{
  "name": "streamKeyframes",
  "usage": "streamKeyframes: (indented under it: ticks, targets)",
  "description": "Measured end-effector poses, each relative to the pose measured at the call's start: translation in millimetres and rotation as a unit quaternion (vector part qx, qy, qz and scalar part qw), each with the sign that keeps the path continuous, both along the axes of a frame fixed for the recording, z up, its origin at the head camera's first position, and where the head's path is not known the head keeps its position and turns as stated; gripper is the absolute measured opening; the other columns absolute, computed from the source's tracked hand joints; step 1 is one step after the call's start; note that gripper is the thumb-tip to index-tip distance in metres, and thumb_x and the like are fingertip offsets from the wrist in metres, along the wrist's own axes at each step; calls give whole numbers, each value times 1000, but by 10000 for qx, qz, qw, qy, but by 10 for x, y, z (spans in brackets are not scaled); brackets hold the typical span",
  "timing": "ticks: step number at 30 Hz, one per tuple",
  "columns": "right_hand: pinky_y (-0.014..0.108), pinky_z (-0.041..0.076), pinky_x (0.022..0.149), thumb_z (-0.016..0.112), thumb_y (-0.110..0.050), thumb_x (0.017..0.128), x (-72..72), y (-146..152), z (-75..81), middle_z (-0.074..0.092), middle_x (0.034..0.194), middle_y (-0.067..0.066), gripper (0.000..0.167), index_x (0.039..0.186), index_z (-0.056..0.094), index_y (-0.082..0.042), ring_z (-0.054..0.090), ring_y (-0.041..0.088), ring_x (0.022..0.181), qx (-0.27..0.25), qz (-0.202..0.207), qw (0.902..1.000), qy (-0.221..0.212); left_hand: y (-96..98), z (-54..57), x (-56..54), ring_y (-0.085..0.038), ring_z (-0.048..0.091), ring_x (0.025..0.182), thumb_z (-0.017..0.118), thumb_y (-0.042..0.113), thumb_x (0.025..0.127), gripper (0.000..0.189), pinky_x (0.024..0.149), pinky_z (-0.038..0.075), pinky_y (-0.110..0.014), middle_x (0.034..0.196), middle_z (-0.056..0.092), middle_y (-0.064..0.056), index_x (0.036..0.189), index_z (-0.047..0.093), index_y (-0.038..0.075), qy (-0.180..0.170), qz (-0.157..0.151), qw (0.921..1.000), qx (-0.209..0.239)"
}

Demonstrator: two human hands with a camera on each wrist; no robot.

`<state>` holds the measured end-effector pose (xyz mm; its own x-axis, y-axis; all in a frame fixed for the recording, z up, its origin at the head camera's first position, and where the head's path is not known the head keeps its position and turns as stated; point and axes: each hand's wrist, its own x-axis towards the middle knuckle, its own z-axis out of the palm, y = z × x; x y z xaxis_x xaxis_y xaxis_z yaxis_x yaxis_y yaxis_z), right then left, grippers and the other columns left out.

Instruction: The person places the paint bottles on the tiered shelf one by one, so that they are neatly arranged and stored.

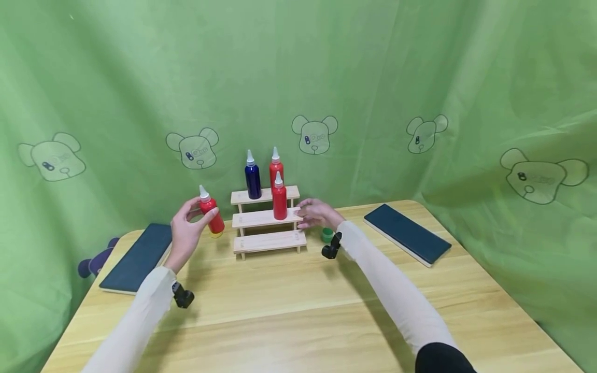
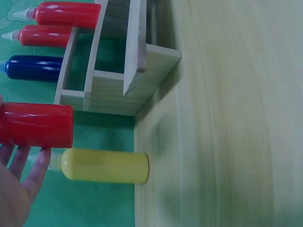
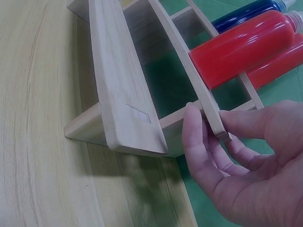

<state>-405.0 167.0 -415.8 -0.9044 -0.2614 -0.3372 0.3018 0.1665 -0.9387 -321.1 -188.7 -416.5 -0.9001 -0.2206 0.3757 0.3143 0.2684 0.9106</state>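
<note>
My left hand (image 1: pixel 185 233) grips a red squeeze bottle (image 1: pixel 213 213) with a white pointed cap, held up left of a three-tier wooden stand (image 1: pixel 269 241). Behind that bottle a yellow squeeze bottle (image 2: pixel 106 165) stands on the table, mostly hidden in the head view. On the stand's middle tier, toward its right end, is another red bottle (image 1: pixel 280 203). A dark blue bottle (image 1: pixel 253 182) and a further red bottle (image 1: pixel 275 168) occupy the top tier. My right hand (image 3: pixel 255 158) pinches the right end of the middle tier between thumb and fingers.
A green object (image 1: pixel 327 234), partly hidden by the right wrist, sits right of the stand. Dark flat boards lie on the table's left (image 1: pixel 140 258) and right (image 1: pixel 407 233). Behind the wooden table (image 1: pixel 280 305) hangs a green curtain (image 1: pixel 261 67); a purple shape (image 1: pixel 97 261) shows at the left edge.
</note>
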Motion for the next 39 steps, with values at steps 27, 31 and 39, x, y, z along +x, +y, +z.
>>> streamKeyframes:
  ticks: [27, 31, 39]
  targets:
    - [30, 64, 83, 62, 3, 100, -13, -16, 0, 54, 114, 13, 53, 148, 39, 6, 63, 22, 85, 75, -6, 10000, -21, 510, 159, -214, -34, 63, 123, 83, 29, 92, 59, 110, 50, -51, 135, 66, -16, 143, 61, 9, 168, -794, 9967, -30]
    - [29, 64, 83, 61, 5, 100, -8, -12, 20, 55, 112, 13, 53, 148, 39, 6, 62, 21, 85, 87, -15, 10000, -22, 582, 166, -233, -33, 64, 122, 83, 28, 92, 58, 108, 52, -50, 134, 67, -14, 143, 61, 10, 154, -808, 9966, -31]
    - [31, 64, 84, 62, 7, 98, -3, -21, 22, 55, 110, 12, 49, 144, 43, 7, 62, 21, 86, 54, -117, 9999, 20, 714, 101, -291, -35, 64, 120, 83, 25, 93, 57, 105, 55, -48, 133, 66, -15, 143, 61, 10, 38, -943, 9955, -14]
